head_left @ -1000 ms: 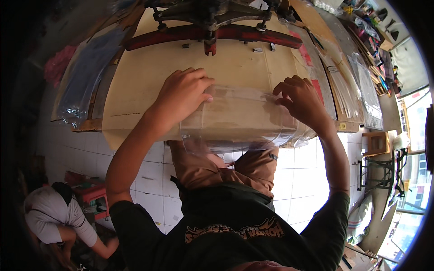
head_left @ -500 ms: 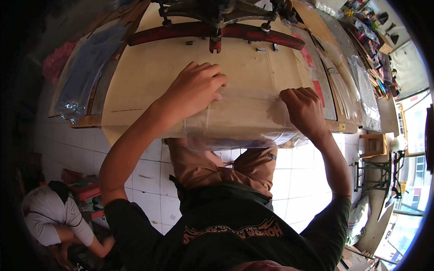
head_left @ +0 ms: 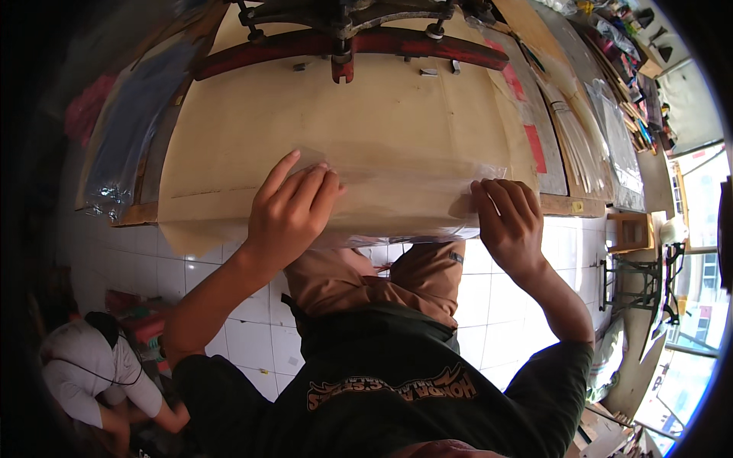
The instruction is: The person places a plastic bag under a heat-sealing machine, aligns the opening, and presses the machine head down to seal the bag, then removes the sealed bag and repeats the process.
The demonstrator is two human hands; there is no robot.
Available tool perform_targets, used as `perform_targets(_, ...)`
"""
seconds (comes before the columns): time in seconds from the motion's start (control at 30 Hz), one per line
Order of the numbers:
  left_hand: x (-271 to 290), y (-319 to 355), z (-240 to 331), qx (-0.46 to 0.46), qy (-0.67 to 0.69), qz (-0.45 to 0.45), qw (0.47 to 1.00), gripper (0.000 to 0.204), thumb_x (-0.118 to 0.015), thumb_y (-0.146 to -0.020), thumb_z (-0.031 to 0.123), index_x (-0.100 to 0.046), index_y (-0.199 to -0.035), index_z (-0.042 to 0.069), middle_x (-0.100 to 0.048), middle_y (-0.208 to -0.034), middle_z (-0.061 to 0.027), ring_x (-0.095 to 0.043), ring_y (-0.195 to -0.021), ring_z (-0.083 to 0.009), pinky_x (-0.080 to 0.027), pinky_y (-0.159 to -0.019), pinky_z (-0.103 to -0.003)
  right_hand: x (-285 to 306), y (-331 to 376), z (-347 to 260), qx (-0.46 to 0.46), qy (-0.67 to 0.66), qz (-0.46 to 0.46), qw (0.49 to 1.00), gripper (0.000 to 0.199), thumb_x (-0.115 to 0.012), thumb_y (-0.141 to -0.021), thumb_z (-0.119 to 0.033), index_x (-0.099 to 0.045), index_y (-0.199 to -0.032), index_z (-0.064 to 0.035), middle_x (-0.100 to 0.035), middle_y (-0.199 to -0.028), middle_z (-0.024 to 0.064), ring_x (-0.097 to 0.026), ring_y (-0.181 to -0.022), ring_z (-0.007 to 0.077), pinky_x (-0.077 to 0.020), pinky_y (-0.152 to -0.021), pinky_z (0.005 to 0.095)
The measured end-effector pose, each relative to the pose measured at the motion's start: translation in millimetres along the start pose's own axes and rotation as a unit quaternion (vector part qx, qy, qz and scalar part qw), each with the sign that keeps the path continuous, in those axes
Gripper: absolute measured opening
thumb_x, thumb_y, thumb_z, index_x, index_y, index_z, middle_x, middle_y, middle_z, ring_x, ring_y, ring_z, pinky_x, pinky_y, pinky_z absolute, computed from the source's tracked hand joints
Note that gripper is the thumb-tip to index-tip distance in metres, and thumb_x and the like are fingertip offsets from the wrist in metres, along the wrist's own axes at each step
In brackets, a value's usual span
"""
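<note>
A clear plastic sheet (head_left: 405, 200) lies across the near edge of the tan-covered worktable (head_left: 359, 122) and droops over it toward my lap. My left hand (head_left: 294, 204) rests on the sheet's left end, index finger stretched out and the others partly bent and apart. At the right end, my right hand (head_left: 510, 225) has its fingers closed on the sheet's edge; the thumb is hidden. Beyond both hands, a red curved bar (head_left: 427, 46) hangs under a dark metal frame (head_left: 359, 17), with a short notched red piece (head_left: 342, 70) at its middle.
Small metal pieces (head_left: 428, 72) lie under the bar. Folded plastic (head_left: 126, 137) covers the table's left side; clear strips (head_left: 576, 145) lie on the right. A wooden stool (head_left: 631, 232) stands to the right. Another person (head_left: 99, 374) crouches on the floor at lower left.
My left hand has moved left and nearer along the sheet, its fingers spreading. My right hand has come slightly nearer. The sheet now lies flatter and farther left. The view has shifted slightly.
</note>
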State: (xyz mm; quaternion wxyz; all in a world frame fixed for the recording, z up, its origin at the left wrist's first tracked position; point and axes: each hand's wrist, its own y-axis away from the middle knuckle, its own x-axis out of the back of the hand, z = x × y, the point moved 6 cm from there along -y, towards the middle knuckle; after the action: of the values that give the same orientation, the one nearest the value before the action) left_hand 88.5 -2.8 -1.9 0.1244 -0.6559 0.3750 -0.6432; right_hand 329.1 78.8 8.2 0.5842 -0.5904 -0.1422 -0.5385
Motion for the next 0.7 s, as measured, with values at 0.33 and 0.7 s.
perform_targets(0.33, 1.5, 9.4, -11.7, 0.214, 0.098, 0.123, 0.964, 0.028, -0.077, -0.077, -0.005, -0.067, -0.102, 0.003, -0.061, -0.093, -0.0111, -0.064, -0.078, -0.0257, -0.055, -0.063, -0.034, -2.9, 6.4, 2.1, -0.272, -0.068, 0.101, 0.954, 0.031, -0.08, -0.075, -0.004, -0.071, -0.104, -0.0073, -0.061, -0.093, 0.0086, -0.062, -0.083, 0.0243, -0.0497, -0.071, 0.0377)
perform_targets(0.7, -3.8, -7.6, -12.7, 0.212, 0.075, 0.021, 0.974, 0.016, -0.077, -0.083, 0.01, -0.071, -0.097, 0.004, -0.069, -0.082, -0.0083, -0.067, -0.074, -0.0257, -0.054, -0.063, -0.035, -6.3, -7.0, 15.5, -0.313, -0.089, 0.001, 0.946, 0.019, -0.076, -0.081, -0.012, -0.074, -0.1, -0.0105, -0.069, -0.08, 0.0058, -0.064, -0.076, 0.0248, -0.0493, -0.069, 0.038)
